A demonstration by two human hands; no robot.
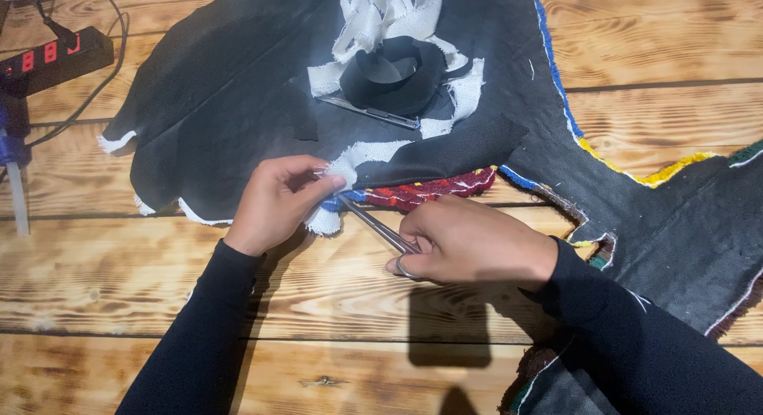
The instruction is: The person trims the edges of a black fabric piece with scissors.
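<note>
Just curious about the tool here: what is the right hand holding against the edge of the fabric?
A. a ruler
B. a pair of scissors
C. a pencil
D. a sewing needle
B: the right hand has fingers through the metal loops of the scissors, whose blades point at the white fabric edge pinched by the left hand.

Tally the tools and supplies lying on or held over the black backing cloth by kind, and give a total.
Scissors, held in the right hand: 1
Utility knife, flat on the black backing cloth: 1
Roll of black tape: 1
Pile of white cloth strips: 1
Total: 4
</note>
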